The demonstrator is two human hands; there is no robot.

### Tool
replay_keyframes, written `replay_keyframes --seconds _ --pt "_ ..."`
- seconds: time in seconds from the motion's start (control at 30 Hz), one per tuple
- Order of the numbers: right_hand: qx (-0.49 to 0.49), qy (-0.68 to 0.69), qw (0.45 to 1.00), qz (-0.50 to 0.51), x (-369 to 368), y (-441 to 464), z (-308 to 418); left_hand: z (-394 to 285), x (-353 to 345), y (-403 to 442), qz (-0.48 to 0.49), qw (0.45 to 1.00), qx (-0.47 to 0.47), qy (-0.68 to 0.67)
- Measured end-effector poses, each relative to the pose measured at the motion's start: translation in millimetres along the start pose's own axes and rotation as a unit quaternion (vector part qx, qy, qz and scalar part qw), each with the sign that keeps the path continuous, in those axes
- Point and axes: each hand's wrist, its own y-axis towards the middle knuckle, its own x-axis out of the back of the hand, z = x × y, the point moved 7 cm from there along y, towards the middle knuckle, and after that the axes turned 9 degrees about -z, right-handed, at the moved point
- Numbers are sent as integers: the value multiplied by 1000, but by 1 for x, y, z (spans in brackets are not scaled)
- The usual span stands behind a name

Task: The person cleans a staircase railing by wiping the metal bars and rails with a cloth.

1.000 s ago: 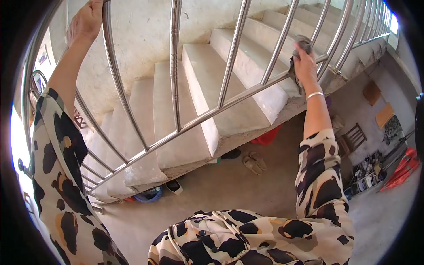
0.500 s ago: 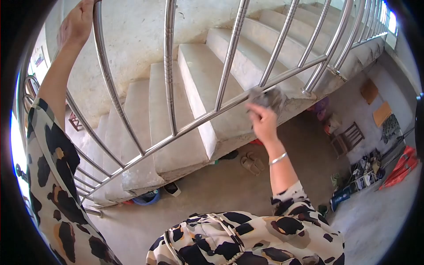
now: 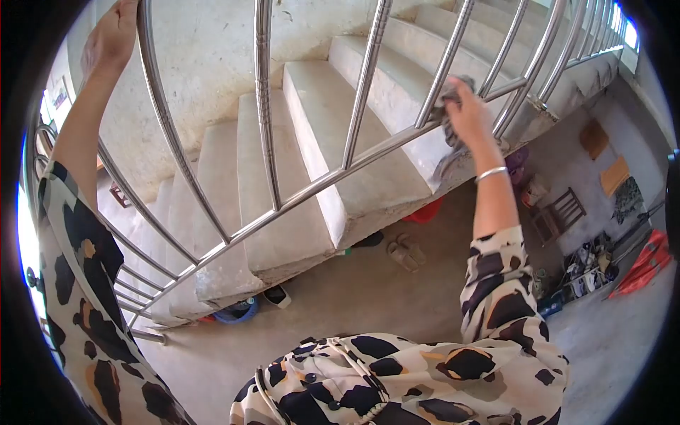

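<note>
My right hand [image 3: 467,113] is closed around a crumpled grey rag [image 3: 452,131], pressed against the metal bottom rail [image 3: 312,188] of the stair railing by the foot of an upright bar [image 3: 448,64]. Part of the rag hangs below the rail, and a silver bangle [image 3: 491,172] sits on that wrist. At the upper left, my left hand [image 3: 112,41] is raised and closed at the top of the railing, beside another upright bar [image 3: 157,99]. What its fingertips wrap round is partly cut off by the frame edge.
Concrete steps [image 3: 312,117] rise to the right behind the bars. Beneath them are a blue basin [image 3: 237,312], tan slippers [image 3: 405,253] and a red object [image 3: 425,211]. To the right stand a wooden chair [image 3: 559,216], a shoe rack [image 3: 588,269] and a red cloth [image 3: 643,265].
My right hand has moved up and to the right along the bottom rail with the rag. The left hand stays at the railing top, and the view has shifted slightly.
</note>
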Motion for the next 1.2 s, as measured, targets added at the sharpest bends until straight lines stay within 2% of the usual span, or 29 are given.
replay_keyframes --seconds 0.1,0.13,0.2,0.33,0.4,0.43,0.5,0.53,0.6,0.63,0.7,0.77,0.83,0.9,0.93,0.97,1.0,1.03,1.13,1.17,1.2 --pt "-17 147 983 -107 -3 -39 25 12 -6 7 28 998 19 47" --pt "-21 142 984 -107 -3 -51 29 15 -10 6 31 998 19 42" --pt "-36 350 920 -172 3 -71 28 22 -14 10 44 999 12 15" --pt "-73 429 895 -101 18 -80 10 14 -11 8 33 999 9 19" --pt "-111 362 903 -203 45 -63 -23 17 -12 10 24 1000 -1 13" --pt "-111 361 904 -201 49 -50 -33 18 -12 9 18 1000 -10 8" --pt "-93 330 883 -321 68 -31 -50 18 -11 8 23 1000 -3 12" --pt "-95 329 883 -321 59 -22 -51 17 -12 9 26 1000 1 16" --pt "-216 371 868 -251 13 -16 -57 19 -15 10 26 1000 5 10" --pt "-216 371 867 -252 2 -22 -47 22 -15 11 24 1000 11 7" --pt "-180 316 875 -321 -8 -41 -18 27 -18 14 41 999 16 4" --pt "-200 259 921 -213 -23 -69 24 32 -23 13 64 998 20 0" --pt "-122 297 920 -227 -34 -107 59 31 -21 14 14 1000 8 -6" --pt "-142 403 895 -129 -55 -146 82 26 -20 13 5 1000 -1 -11" --pt "-105 423 897 -75 -62 -164 95 25 -16 13 -7 1000 -9 -13" --pt "-111 462 879 -35 -65 -175 101 17 -8 13 -10 1000 -9 -10" --pt "-118 499 859 7 -69 -180 107 7 -5 8 51 998 38 -4" --pt "-109 473 874 -27 -58 -174 104 6 -6 3 113 990 85 4" --pt "-40 384 909 -157 -10 -131 84 9 -10 4 101 991 84 -4" --pt "21 339 922 -184 5 -115 81 13 -12 8 65 997 33 -4" --pt "52 288 938 -186 10 -102 78 16 -16 7 67 997 34 -2"
